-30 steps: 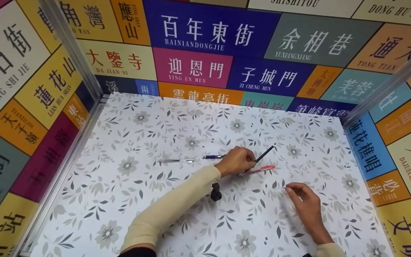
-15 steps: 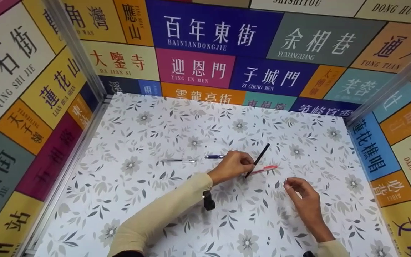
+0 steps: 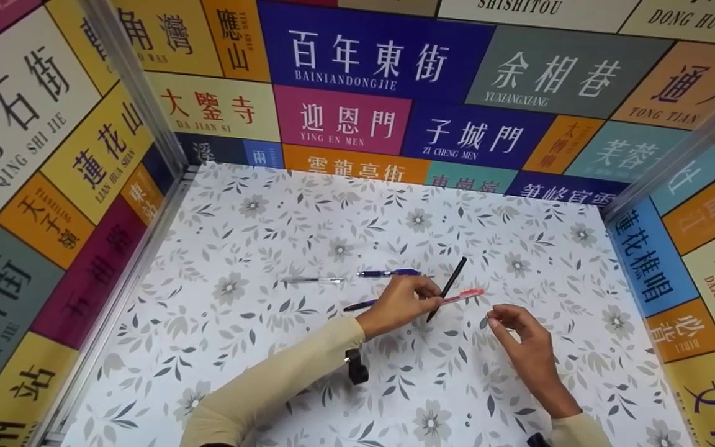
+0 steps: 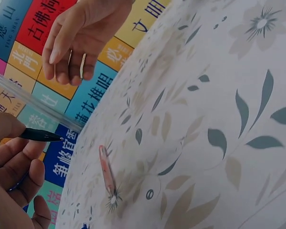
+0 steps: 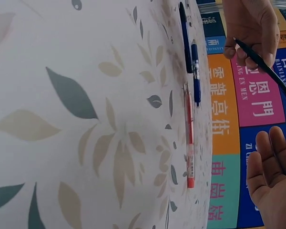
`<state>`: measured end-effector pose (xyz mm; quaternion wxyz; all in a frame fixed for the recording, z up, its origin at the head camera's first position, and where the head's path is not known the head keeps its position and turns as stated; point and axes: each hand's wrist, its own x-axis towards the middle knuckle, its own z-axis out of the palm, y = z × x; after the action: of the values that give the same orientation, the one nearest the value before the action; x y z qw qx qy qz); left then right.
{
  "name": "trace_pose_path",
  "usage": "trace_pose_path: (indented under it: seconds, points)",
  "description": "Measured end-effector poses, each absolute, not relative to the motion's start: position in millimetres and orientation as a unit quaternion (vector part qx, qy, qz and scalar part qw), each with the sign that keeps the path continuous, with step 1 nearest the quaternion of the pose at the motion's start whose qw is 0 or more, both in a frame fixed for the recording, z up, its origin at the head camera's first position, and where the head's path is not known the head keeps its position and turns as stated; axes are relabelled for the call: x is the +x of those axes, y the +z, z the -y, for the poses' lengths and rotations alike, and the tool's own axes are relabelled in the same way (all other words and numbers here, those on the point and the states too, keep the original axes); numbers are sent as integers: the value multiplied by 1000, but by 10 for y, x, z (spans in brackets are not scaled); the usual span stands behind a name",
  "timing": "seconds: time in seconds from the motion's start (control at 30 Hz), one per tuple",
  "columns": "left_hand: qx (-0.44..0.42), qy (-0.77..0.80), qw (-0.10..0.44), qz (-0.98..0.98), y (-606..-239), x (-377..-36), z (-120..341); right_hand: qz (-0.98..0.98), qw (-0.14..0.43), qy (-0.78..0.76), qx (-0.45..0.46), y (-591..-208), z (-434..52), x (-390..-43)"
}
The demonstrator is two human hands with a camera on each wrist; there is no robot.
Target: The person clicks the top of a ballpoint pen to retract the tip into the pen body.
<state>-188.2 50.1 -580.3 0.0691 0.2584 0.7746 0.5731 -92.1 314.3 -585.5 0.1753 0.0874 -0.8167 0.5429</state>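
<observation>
Our left hand (image 3: 402, 302) pinches the black pen (image 3: 447, 288), lifted near the tabletop's middle. Our right hand (image 3: 522, 335) hangs loose, holding nothing. We think the red pen (image 3: 464, 295) beside it needs picking up next.

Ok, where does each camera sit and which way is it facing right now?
Head: above, facing forward and down on the floral table; shows both forearms, left hand pinching the black pen, right hand open.
Left wrist: low by the left hand, facing across the table toward the right hand.
Right wrist: low, facing the left hand.
All three share the red pen.
</observation>
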Motion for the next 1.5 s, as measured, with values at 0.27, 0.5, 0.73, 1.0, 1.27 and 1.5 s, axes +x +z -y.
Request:
trace_pose_path:
  seconds: [0.27, 0.5, 0.73, 1.0, 1.27, 1.5]
  points:
    - [257, 591, 40, -763, -5730, -1732, -426, 806, 169, 546, 153, -5828, -3122, -961]
    - [250, 611, 21, -751, -5731, -1620, -347, 800, 164, 551, 173, -5715, -3015, -928]
    - [251, 610, 26, -751, -5753, -1509, -325, 787, 181, 552, 208, -5644, -2895, -944]
    - [259, 613, 22, -746, -5734, -1422, -349, 781, 203, 539, 239, -5433, -2738, -968]
    - [261, 632, 29, -730, -5660, -1352, -355, 772, 215, 532, 273, -5370, -2733, -1053]
    - [276, 638, 23, -719, -5609, -1304, -335, 777, 209, 519, 287, -5299, -2715, -1084]
